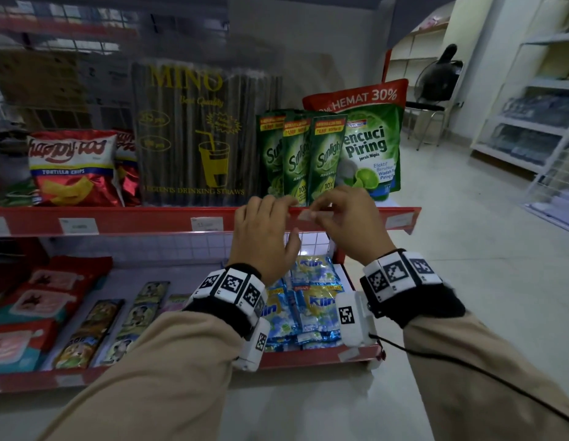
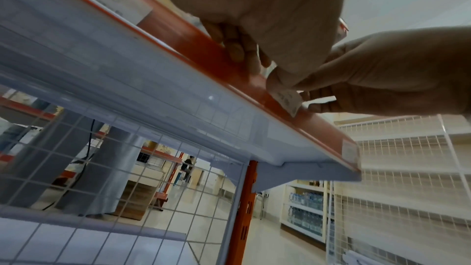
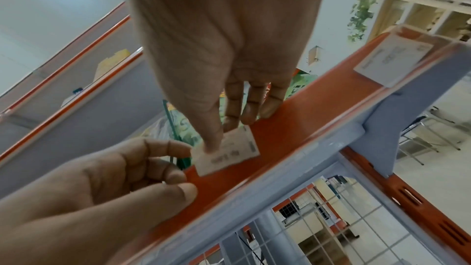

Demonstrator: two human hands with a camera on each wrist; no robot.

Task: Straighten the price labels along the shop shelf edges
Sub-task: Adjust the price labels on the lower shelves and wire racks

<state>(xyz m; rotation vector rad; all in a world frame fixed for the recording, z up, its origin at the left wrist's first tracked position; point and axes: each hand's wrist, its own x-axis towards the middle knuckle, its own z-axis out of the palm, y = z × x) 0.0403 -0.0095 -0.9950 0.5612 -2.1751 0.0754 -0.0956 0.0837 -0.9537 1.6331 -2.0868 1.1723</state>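
On the upper shelf, chip bags (image 1: pixel 73 167) lie far left, a straw pack (image 1: pixel 200 135) right of them, soap pouches (image 1: pixel 300 157) further right. Both hands meet at a price label (image 1: pixel 309 214) on the shelf edge (image 1: pixel 149 219) before the pouches. Sachets (image 1: pixel 311 300) lie on the lower shelf beneath.

- Small white price label (image 3: pixel 227 152) with printed figures, tilted askew on the red shelf edge strip (image 3: pixel 300 108).
- Another label (image 3: pixel 393 58) sits behind the strip's clear cover, near its end.
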